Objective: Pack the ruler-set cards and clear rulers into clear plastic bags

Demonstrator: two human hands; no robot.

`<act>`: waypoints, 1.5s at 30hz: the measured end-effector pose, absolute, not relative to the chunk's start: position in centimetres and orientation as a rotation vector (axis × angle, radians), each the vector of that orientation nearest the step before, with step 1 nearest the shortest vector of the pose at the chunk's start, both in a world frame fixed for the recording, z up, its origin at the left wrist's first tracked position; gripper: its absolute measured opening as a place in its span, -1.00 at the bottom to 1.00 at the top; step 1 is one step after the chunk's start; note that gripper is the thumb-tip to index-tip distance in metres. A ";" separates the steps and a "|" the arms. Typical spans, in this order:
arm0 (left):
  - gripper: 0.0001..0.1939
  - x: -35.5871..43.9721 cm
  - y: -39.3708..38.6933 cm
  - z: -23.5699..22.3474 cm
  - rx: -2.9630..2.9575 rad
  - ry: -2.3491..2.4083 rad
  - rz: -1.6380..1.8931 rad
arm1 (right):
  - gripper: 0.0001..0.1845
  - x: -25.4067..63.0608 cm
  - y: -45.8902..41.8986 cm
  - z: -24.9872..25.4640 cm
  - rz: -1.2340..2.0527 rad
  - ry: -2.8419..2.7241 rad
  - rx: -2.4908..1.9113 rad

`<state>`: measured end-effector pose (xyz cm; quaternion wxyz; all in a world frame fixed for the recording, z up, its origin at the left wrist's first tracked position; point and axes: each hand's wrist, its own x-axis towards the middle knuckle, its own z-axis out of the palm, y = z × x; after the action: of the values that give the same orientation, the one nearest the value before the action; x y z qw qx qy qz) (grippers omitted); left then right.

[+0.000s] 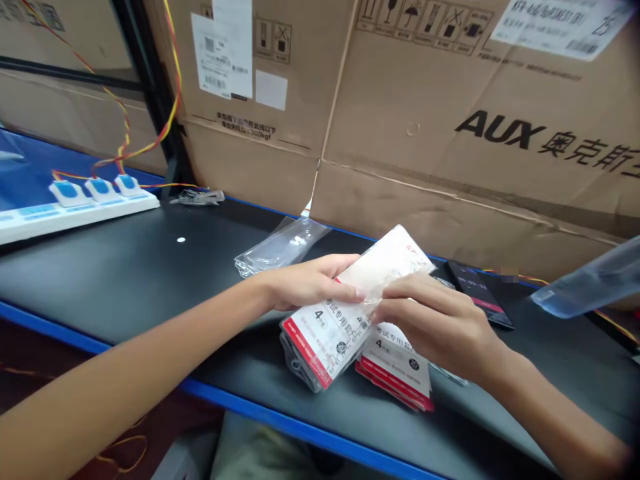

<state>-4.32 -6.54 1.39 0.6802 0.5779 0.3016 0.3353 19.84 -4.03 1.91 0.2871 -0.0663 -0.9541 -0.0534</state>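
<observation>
My left hand grips a white card with a red lower edge and Chinese print, which lies in or on clear plastic sleeves. Its thumb rests on the card's face. My right hand is at the card's right side, fingertips pinched on clear film over the card's middle. Under and to the right of it lies a small stack of similar red-edged cards on the black table. Behind my left hand a pile of clear plastic sleeves lies against the cardboard box.
A phone showing a timer lies to the right, near a bluish clear plastic piece. A white power strip with plugs and yellow-red wires stands at left. Large AUX cardboard boxes wall off the back of the black table.
</observation>
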 end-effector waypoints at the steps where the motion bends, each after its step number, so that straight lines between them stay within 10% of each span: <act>1: -0.49 -4.3 -6.5 1.4 1.281 0.668 0.747 | -0.66 19.9 -4.1 1.8 -0.137 -2.555 -0.173; 14: -0.47 -4.6 -6.1 1.6 1.090 0.646 0.867 | -0.82 20.7 -4.2 2.5 -0.070 -2.519 -0.316; 30: -0.36 -4.0 -6.5 2.1 1.108 0.695 0.933 | -0.71 20.1 -3.8 0.7 1.138 -1.773 -0.975; 45: -0.50 -3.8 -6.4 2.5 1.109 0.758 1.002 | -0.78 20.6 -3.0 0.7 1.392 -1.590 -0.894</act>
<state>-3.85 -6.38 2.55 0.6691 0.4920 0.3360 0.4443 20.62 -3.04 0.67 0.4111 -0.3552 -0.6317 0.5530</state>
